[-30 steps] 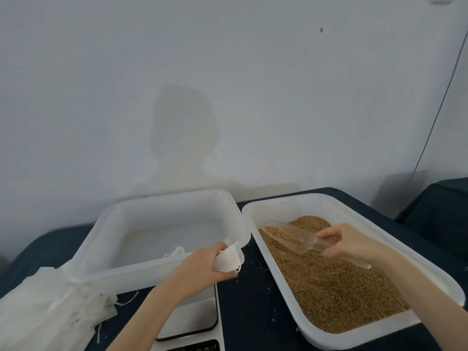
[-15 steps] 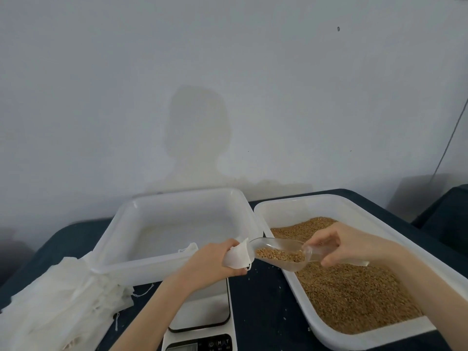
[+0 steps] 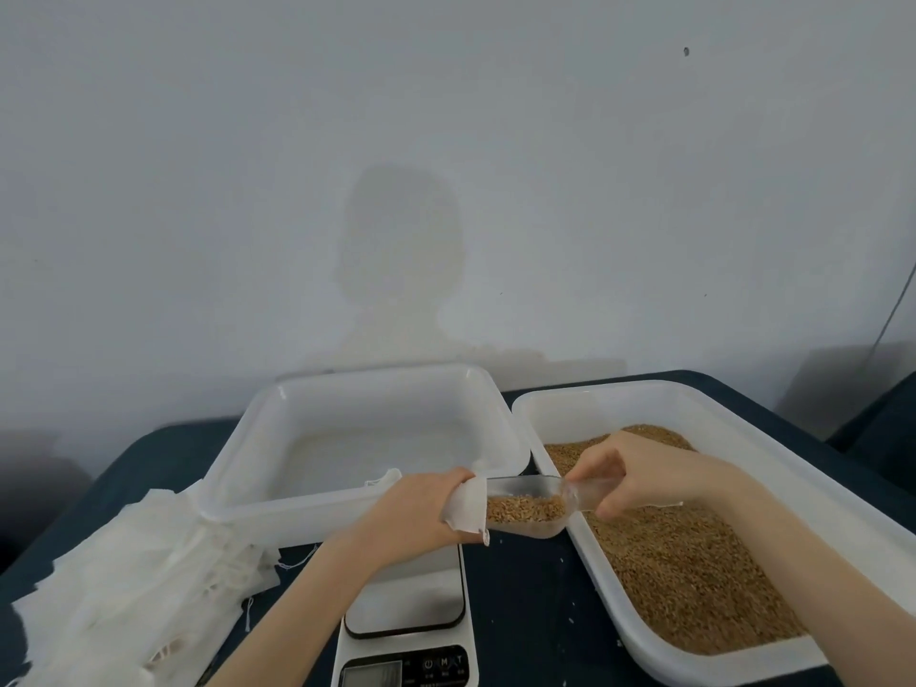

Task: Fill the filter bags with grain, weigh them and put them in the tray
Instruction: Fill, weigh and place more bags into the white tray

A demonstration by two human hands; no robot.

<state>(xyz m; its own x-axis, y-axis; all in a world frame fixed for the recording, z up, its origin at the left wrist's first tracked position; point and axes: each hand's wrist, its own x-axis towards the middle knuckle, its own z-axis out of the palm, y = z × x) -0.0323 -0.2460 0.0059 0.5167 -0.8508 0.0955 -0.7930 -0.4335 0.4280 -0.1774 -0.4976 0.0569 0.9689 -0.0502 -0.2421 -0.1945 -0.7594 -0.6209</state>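
Observation:
My left hand (image 3: pixel 421 508) grips a small white filter bag (image 3: pixel 467 505) with its mouth turned right, above the scale. My right hand (image 3: pixel 639 476) holds the handle of a clear plastic scoop (image 3: pixel 528 508) loaded with brown grain. The scoop's front end sits inside the bag's mouth. A white tray (image 3: pixel 773 468) on the right holds a bed of grain (image 3: pixel 684 567). A second white tray (image 3: pixel 307 510) stands behind my left hand, with nothing visible inside. A white kitchen scale (image 3: pixel 411 612) lies under my left wrist.
A heap of white filter bags (image 3: pixel 134 582) lies at the left on the dark blue tablecloth (image 3: pixel 530 602). A few stray grains dot the cloth between scale and grain tray. A grey wall rises close behind the trays.
My right hand lifted the loaded scoop out of the grain tray and carried it left until its tip entered the bag. My left hand kept the bag over the scale.

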